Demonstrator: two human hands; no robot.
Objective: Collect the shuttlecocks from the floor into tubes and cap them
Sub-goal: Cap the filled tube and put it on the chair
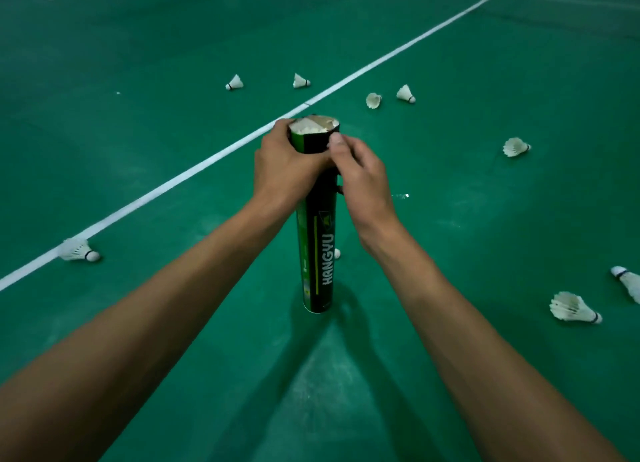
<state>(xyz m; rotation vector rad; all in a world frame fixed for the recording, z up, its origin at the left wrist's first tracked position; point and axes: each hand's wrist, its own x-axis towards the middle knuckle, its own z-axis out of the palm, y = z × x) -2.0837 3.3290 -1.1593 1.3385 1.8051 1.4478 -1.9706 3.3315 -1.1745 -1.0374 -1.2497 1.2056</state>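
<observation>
The left grip (284, 163) is clenched round the upper part of the shuttlecock tube (317, 253), fingers wrapped just under its open mouth. The right grip (363, 181) grasps the same tube from the right, its thumb pressed on the wall below the rim and its fingers curled toward the far side, where they are mostly hidden. The tube stands upright on the green floor (485, 219), long axis vertical, base down and mouth up between the two grips. White feathers (306, 127) fill the mouth almost to the rim, and no cap is in view. Judged from this, the tube looks full and capping would come next, from straight above along the axis; the right grip seems the freer for that. Both forearms (194, 271) reach forward and converge on the tube. Loose shuttlecocks (573, 307) lie scattered all around, one half hidden just behind the tube's lower right. A white court line (173, 181) runs diagonally behind the tube.
</observation>
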